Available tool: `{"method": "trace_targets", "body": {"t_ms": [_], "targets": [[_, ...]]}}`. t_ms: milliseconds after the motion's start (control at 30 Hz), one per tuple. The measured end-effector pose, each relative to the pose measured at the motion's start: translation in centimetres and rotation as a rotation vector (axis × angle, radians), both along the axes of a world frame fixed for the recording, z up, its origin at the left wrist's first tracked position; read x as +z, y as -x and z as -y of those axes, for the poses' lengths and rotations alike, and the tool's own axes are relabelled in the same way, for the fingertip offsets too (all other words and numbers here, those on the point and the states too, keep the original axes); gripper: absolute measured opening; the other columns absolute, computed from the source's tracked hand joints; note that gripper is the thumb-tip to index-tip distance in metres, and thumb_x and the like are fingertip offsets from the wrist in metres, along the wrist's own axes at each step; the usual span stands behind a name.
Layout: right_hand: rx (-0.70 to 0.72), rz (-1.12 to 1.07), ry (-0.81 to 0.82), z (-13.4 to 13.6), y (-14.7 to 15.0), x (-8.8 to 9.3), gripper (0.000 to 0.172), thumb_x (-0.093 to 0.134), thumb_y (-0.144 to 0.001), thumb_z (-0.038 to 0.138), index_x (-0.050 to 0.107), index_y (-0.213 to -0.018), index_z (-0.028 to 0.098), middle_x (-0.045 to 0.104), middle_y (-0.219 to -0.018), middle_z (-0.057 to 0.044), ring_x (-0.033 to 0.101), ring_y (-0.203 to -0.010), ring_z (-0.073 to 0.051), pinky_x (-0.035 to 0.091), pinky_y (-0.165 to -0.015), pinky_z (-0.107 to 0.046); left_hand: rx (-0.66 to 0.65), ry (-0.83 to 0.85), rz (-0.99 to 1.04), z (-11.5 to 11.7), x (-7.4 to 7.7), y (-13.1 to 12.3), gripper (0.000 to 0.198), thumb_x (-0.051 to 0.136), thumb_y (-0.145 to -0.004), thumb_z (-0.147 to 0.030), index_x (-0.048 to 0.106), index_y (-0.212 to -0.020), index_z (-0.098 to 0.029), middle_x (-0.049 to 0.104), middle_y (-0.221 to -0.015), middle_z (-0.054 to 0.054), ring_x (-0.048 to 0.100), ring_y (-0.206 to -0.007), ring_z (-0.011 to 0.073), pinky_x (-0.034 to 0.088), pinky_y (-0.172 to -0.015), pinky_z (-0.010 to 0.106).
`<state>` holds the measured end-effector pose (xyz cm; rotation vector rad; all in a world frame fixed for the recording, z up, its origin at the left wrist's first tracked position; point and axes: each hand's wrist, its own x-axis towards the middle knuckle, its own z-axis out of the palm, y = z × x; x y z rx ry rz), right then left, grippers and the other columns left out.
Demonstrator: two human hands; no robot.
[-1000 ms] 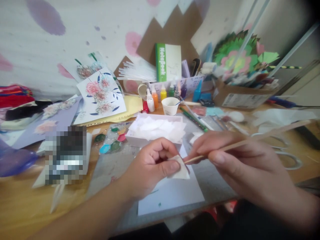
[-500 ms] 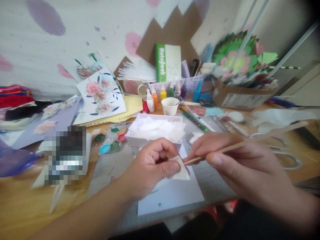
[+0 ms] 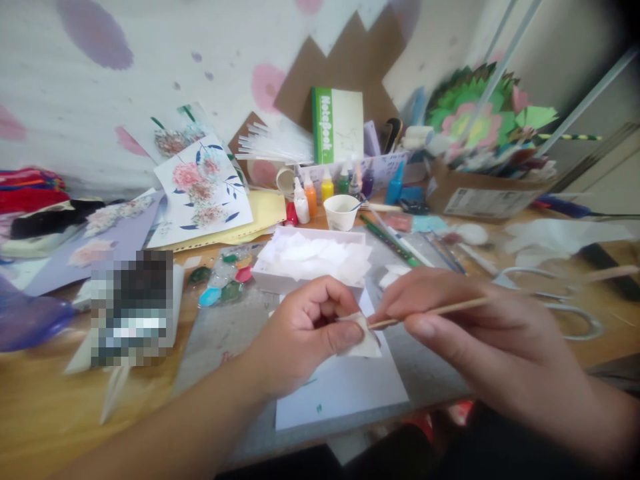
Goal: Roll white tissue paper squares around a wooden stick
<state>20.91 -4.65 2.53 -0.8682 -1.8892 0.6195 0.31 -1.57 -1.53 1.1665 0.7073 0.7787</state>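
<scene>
Between the thumb and curled fingers of my left hand (image 3: 305, 337) is a small off-white piece of paper (image 3: 369, 345), with a loose corner showing below the thumb. My right hand (image 3: 490, 340) pinches a thin wooden stick (image 3: 457, 307). The stick's tip reaches the edge of the piece; whether it touches is hard to tell. Its far end is smeared by motion. Under both hands lies a white sheet (image 3: 345, 397) with small green marks, on a grey cutting mat (image 3: 220, 373). Just beyond my left hand stands a white box (image 3: 273, 281) filled with white paper pieces.
A paper cup (image 3: 341, 217) stands behind the box, near several paint bottles (image 3: 327, 190). Coloured paint pots (image 3: 230, 280) lie to the left. Scissors (image 3: 575, 327) rest at the right, partly behind my right hand. A cardboard box (image 3: 493, 193) full of craft items stands further back.
The far end of the stick has swung lower at the right. My right thumb has shifted slightly left along it. My left hand and the paper piece have barely moved.
</scene>
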Motion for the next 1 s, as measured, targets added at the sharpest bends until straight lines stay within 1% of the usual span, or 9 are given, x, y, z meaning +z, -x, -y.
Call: {"method": "trace_targets", "body": {"t_ms": [167, 367, 467, 567, 633, 667, 733, 833, 1000], "targets": [[-0.015, 0.067, -0.089, 0.1, 0.24, 0.13, 0.008, 0.063, -0.092, 0.014, 0.069, -0.087, 0.018, 0.075, -0.082, -0.002, 0.073, -0.085, -0.013, 0.057, -0.073, -0.017, 0.022, -0.015, -0.014, 0.1, 0.2, -0.09, 0.031, 0.082, -0.076, -0.036, 0.057, -0.078, -0.017, 0.055, -0.064, -0.004, 0.046, -0.056, 0.0064, 0.035, -0.052, 0.018], [-0.01, 0.074, -0.108, 0.06, 0.25, -0.02, 0.01, 0.062, -0.091, 0.012, 0.069, -0.089, 0.019, 0.076, -0.081, -0.003, 0.074, -0.084, -0.017, 0.059, -0.072, -0.023, 0.019, -0.02, -0.005, -0.07, -0.1, -0.11, 0.028, 0.08, -0.078, -0.035, 0.059, -0.082, -0.018, 0.058, -0.072, -0.003, 0.048, -0.06, 0.007, 0.037, -0.054, 0.019], [-0.018, 0.061, -0.101, 0.04, 0.28, -0.03, 0.011, 0.062, -0.091, 0.013, 0.07, -0.09, 0.02, 0.076, -0.081, -0.003, 0.074, -0.083, -0.017, 0.06, -0.07, -0.024, 0.036, -0.064, -0.004, -0.09, -0.12, -0.16, 0.024, 0.078, -0.08, -0.034, 0.06, -0.084, -0.019, 0.062, -0.082, 0.0, 0.055, -0.07, 0.0109, 0.044, -0.063, 0.023], [-0.038, 0.045, -0.103, -0.04, 0.31, -0.07, 0.01, 0.062, -0.092, 0.015, 0.071, -0.09, 0.02, 0.077, -0.081, -0.003, 0.074, -0.081, -0.017, 0.06, -0.07, -0.024, 0.228, -0.23, -0.08, 0.1, 0.01, -0.01, 0.018, 0.075, -0.081, -0.03, 0.061, -0.082, -0.02, 0.06, -0.082, -0.001, 0.056, -0.077, 0.0133, 0.045, -0.069, 0.025], [-0.068, 0.037, -0.1, -0.12, 0.36, -0.15, 0.011, 0.062, -0.092, 0.015, 0.071, -0.09, 0.021, 0.077, -0.082, -0.003, 0.073, -0.081, -0.017, 0.06, -0.071, -0.025, 0.368, -0.339, -0.163, 0.33, 0.19, 0.2, 0.018, 0.071, -0.084, -0.029, 0.059, -0.075, -0.02, 0.054, -0.068, -0.004, 0.048, -0.064, 0.0114, 0.04, -0.06, 0.023], [-0.082, 0.034, -0.099, -0.16, 0.41, -0.19, 0.011, 0.062, -0.092, 0.015, 0.071, -0.091, 0.022, 0.076, -0.083, -0.003, 0.073, -0.081, -0.017, 0.06, -0.072, -0.025, 0.385, -0.373, -0.198, 0.46, 0.31, 0.3, 0.021, 0.068, -0.086, -0.03, 0.059, -0.07, -0.02, 0.051, -0.062, -0.004, 0.045, -0.059, 0.011, 0.037, -0.055, 0.023], [-0.092, 0.025, -0.101, -0.19, 0.54, -0.28, 0.012, 0.062, -0.092, 0.015, 0.071, -0.091, 0.022, 0.076, -0.083, -0.002, 0.072, -0.081, -0.016, 0.06, -0.073, -0.024, 0.307, -0.394, -0.246, 0.68, 0.53, 0.41, 0.025, 0.064, -0.088, -0.033, 0.06, -0.067, -0.019, 0.053, -0.058, -0.003, 0.046, -0.056, 0.0119, 0.037, -0.054, 0.024], [-0.066, 0.012, -0.11, -0.11, 0.78, -0.34, 0.011, 0.062, -0.092, 0.015, 0.071, -0.092, 0.022, 0.076, -0.083, -0.002, 0.072, -0.08, -0.016, 0.059, -0.073, -0.024, 0.147, -0.354, -0.275, 0.83, 0.7, 0.28, 0.026, 0.061, -0.089, -0.037, 0.066, -0.072, -0.018, 0.064, -0.067, 0.001, 0.057, -0.065, 0.0152, 0.042, -0.061, 0.027], [-0.067, 0.003, -0.084, -0.01, 1.01, -0.29, 0.013, 0.064, -0.09, 0.011, 0.071, -0.093, 0.022, 0.077, -0.085, -0.002, 0.073, -0.08, -0.016, 0.059, -0.072, -0.023, 0.12, -0.233, -0.211, 0.68, 0.63, -0.14, 0.031, 0.066, -0.085, -0.046, 0.068, -0.076, -0.017, 0.067, -0.07, 0.003, 0.06, -0.069, 0.0172, 0.045, -0.06, 0.028]]}}
